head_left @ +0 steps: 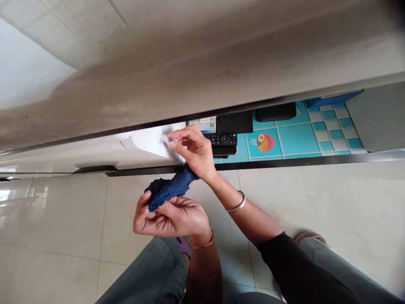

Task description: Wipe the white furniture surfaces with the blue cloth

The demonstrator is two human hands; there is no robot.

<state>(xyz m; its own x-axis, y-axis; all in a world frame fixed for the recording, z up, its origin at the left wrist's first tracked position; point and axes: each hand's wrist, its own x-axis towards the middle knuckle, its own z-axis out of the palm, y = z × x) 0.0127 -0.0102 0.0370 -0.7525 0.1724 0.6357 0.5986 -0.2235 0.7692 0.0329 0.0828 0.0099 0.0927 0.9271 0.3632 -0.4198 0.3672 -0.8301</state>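
Right hand (196, 152): I'm wearing a silver bangle (242, 201) with a black sleeve (292, 261) farther up | left hand (174, 217): I'm wearing a thin gold-coloured bracelet (201, 247) | below: I'm wearing grey-green trousers (152, 272); pinkish shoes (309, 234) are showing

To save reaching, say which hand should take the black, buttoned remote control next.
Probably the right hand, nearer the remote control; the left hand, farther back, pinches the fuzzy dark-blue cloth.

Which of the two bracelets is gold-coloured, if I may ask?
The left-wrist bracelet, worn beside the left hand gripping the blue cloth; the right-wrist bracelet is silver-coloured instead.
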